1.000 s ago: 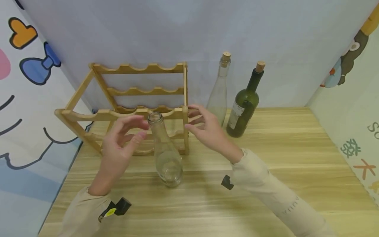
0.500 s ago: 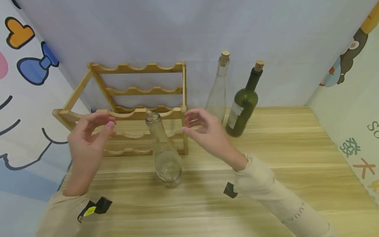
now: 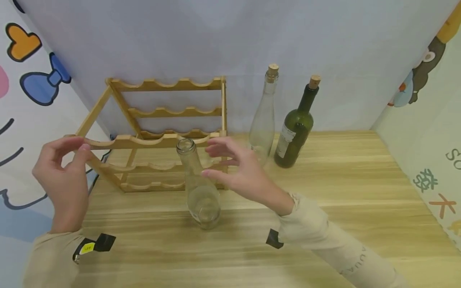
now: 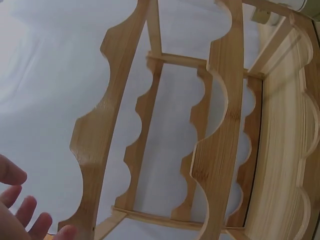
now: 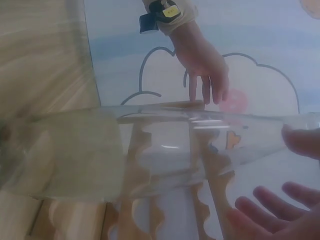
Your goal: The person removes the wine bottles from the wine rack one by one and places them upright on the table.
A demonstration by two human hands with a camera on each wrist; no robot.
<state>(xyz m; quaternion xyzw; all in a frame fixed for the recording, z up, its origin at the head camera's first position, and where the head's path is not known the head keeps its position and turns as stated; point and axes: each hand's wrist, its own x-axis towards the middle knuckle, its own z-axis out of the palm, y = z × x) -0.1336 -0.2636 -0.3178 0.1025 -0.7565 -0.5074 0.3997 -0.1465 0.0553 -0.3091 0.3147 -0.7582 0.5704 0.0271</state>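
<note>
A clear, uncorked glass bottle (image 3: 203, 196) stands upright on the table in front of a wooden wine rack (image 3: 144, 141). My right hand (image 3: 239, 172) is just right of its neck, thumb and fingers spread apart. In the right wrist view the thumb (image 5: 302, 141) overlaps the bottle's neck; whether it touches I cannot tell. My left hand (image 3: 65, 176) is by the rack's front left corner, fingers loosely bent. The left wrist view has those fingers (image 4: 25, 210) beside the end of a scalloped rail; contact there is unclear.
Right of the rack stand a clear corked bottle (image 3: 263, 124) and a green corked wine bottle (image 3: 293, 132) with a label. The wooden table (image 3: 342, 192) meets a pale cloth wall (image 3: 324, 36) behind and printed panels at both sides.
My left hand has moved left, from beside the bottle's neck to the rack's left corner. My right hand has come from the rack's right end, leftward and down, to the bottle's neck.
</note>
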